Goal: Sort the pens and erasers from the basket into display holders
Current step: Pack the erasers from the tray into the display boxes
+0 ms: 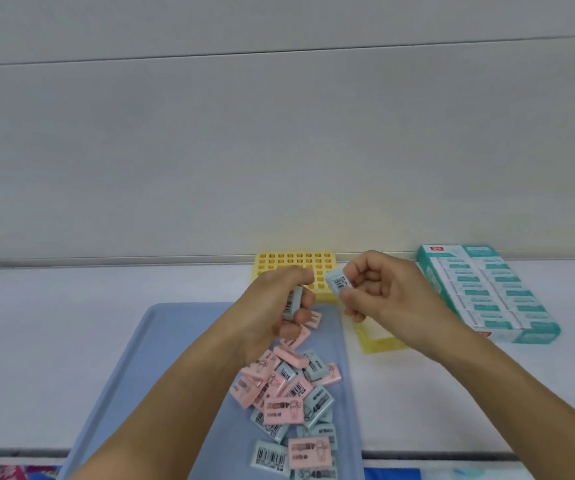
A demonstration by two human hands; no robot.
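A pile of several pink and pale blue erasers (pixel 287 400) lies in the blue tray (pixel 161 344). My left hand (pixel 279 306) is raised above the pile, its fingers closed around a pale blue eraser (pixel 292 303). My right hand (pixel 379 289) hovers just to the right at the same height and pinches another pale blue eraser (pixel 338 283) with its barcode side showing. Behind both hands stands a yellow holder with a grid of square holes (pixel 296 263). A yellow frame-shaped holder (pixel 379 342) lies under my right hand, partly hidden.
A teal and white display box (pixel 486 292) with rows of packed erasers lies at the right on the white table. A grey wall rises right behind the table. Colourful packaging (pixel 12 472) peeks in at the bottom left edge.
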